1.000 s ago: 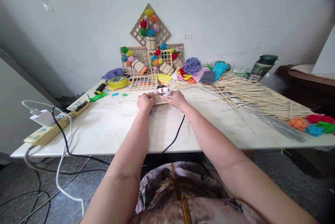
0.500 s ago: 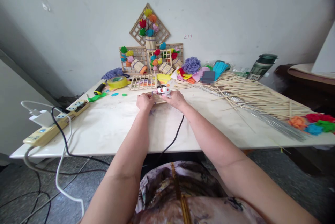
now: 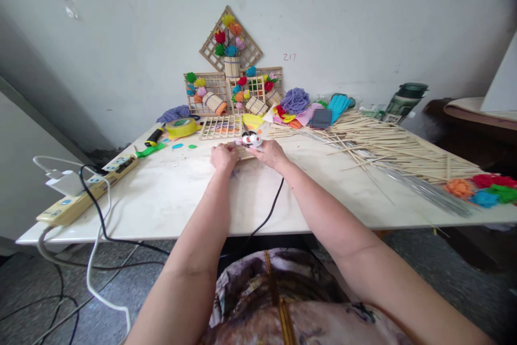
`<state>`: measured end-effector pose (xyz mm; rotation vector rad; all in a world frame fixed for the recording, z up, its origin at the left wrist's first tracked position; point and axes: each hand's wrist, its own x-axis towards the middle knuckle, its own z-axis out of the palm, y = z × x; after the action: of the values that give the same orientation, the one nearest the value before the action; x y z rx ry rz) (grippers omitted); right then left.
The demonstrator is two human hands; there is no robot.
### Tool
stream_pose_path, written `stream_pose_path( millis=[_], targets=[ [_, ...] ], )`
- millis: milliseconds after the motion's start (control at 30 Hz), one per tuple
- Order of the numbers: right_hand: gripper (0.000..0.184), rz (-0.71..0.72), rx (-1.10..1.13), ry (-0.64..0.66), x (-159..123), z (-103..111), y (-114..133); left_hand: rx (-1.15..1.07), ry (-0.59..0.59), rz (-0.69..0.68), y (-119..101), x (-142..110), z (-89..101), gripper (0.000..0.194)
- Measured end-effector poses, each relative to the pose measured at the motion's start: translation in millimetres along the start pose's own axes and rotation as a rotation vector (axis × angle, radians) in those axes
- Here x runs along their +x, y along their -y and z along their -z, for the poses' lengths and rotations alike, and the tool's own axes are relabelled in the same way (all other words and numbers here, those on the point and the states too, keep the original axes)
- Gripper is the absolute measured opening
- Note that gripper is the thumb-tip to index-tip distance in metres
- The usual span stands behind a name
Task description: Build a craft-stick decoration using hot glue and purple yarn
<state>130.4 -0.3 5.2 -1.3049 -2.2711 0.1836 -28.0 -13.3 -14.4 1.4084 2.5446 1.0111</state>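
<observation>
Slightly leftward, toward the left hand, shifts the white glue gun; part of this apparent change comes from a small movement of the camera. The overall arrangement otherwise matches the earlier view, so the work at the stick piece appears continuous, with both hands in attendance.

The stick piece lies at the middle of the white table, between the two hands and beneath the glue gun. The right hand is closed around the glue gun; a black cord emerges below that hand and runs to the near edge. The left hand rests at the left end of the stick piece, its fingers drawn together; whether they pinch it cannot be told. The nozzle's contact is likewise unclear.

Just beyond the glue gun are the dark scissors. A flat lattice lies behind the left hand, with yellow tape to its left. Loose sticks spread across the right side, beside silvery wires. Purple yarn sits near the wall, while a diamond-set lattice bearing coloured flowers stands above the other decorated panels. A power strip occupies the left edge.
</observation>
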Motion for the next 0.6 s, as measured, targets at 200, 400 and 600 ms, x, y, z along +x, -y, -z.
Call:
stream_pose_path(
  millis=[200, 400, 600],
  targets=[
    [0.046, -0.008, 0.003, -0.007, 0.3, 0.3, -1.4, -0.005, 0.0, 0.0, 0.5, 0.0, 0.6, 0.025],
    [0.044, -0.016, 0.063, -0.041, 2.3, -2.1, -3.9, -0.039, 0.017, 0.019, 1.1, -1.4, 2.8, 0.026],
    [0.036, -0.017, 0.231, -0.046, 2.1, -4.9, -2.8, -0.049, 0.021, 0.025, 2.0, -0.5, 2.0, 0.026]
  ],
)
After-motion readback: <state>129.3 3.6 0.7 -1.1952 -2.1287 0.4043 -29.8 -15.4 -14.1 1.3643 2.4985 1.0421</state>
